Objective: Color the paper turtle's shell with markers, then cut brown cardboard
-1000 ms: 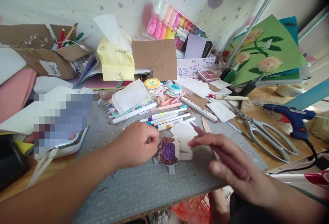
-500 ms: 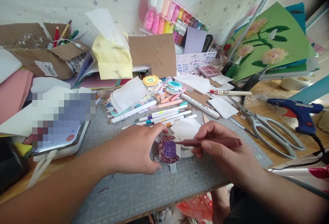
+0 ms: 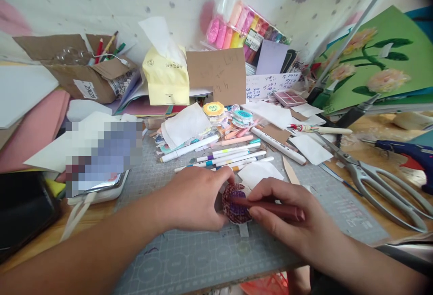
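Observation:
A small paper cutout [image 3: 237, 202], coloured purple in the middle with a dark red rim, lies on the grey cutting mat [image 3: 203, 254]. My left hand [image 3: 194, 198] presses down on the cutout's left edge with thumb and fingers. My right hand [image 3: 287, 220] grips a dark red marker [image 3: 270, 208] lying nearly flat, its tip on the cutout's coloured face. A white paper scrap [image 3: 259, 173] sits just behind the cutout.
Several markers [image 3: 230, 153] and paper pieces lie beyond my hands. Grey scissors [image 3: 379, 180] and a blue glue gun [image 3: 411, 155] sit to the right. A yellow tissue pack [image 3: 165, 78], a cardboard box [image 3: 84, 71] and a pack of coloured clay [image 3: 246, 29] stand at the back.
My right hand swung the marker from pointing away to lying flat with its tip on the cutout. My left hand opened from a fist and pinned the cutout's edge.

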Demonstrator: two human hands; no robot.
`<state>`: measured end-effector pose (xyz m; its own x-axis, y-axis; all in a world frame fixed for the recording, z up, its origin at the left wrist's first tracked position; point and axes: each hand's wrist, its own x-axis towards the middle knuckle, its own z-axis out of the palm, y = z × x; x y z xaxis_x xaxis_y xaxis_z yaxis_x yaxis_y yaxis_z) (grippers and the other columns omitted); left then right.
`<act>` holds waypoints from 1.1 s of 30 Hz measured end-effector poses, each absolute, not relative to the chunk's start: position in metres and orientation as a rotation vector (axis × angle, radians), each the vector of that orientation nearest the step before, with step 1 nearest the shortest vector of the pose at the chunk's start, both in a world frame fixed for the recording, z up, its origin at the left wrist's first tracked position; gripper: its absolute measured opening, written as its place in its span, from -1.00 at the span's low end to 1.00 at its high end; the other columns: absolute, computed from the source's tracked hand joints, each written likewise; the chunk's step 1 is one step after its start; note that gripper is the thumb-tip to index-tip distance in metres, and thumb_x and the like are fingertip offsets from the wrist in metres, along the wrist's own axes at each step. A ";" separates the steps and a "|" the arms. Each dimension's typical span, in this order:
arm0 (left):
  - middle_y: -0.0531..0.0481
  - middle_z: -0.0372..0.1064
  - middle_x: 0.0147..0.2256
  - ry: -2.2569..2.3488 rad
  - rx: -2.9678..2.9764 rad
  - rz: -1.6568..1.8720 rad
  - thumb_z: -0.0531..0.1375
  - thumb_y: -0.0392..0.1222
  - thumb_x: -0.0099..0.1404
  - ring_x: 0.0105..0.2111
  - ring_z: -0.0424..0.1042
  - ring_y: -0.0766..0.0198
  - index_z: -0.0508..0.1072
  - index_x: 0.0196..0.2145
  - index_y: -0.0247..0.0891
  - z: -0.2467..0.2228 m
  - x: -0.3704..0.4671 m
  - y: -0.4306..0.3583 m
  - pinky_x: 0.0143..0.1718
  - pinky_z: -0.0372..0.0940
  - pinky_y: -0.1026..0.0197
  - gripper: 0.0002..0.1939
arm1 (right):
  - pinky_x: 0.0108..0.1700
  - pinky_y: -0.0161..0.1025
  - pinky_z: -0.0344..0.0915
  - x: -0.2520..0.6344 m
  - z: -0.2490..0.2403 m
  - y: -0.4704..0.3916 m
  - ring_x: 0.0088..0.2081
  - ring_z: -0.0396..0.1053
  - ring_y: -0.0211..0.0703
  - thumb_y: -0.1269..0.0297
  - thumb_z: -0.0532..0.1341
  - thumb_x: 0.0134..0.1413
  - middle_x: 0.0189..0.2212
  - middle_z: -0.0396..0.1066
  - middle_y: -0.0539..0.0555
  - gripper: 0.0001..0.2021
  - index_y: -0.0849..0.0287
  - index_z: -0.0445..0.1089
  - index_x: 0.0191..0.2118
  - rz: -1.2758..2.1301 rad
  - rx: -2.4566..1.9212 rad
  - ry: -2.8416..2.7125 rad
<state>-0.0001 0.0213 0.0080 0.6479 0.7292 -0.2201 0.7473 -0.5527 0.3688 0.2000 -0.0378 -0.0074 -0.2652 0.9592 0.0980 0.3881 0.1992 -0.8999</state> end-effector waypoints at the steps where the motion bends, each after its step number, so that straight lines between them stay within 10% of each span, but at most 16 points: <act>1: 0.05 0.52 -0.30 1.160 2.444 -0.057 0.20 0.08 0.06 -0.33 0.49 0.00 0.33 -0.10 0.00 0.008 0.000 0.021 -0.42 0.20 0.13 -0.57 | -0.45 -0.37 0.29 0.200 -0.008 -0.038 -0.49 0.40 -0.25 0.29 0.26 0.09 -0.49 0.50 -0.03 -0.94 0.13 0.47 -0.33 1.019 -1.263 -1.776; 33: 0.09 0.44 -0.39 1.187 2.426 -0.099 0.25 0.01 0.04 -0.42 0.40 0.13 0.34 -0.09 0.00 0.009 -0.003 0.022 -0.45 0.05 0.19 -0.56 | -0.44 -0.30 0.19 0.220 -0.008 -0.027 -0.48 0.33 -0.21 0.19 0.28 0.06 -0.53 0.42 -0.02 -0.87 0.13 0.43 -0.39 1.310 -1.349 -1.381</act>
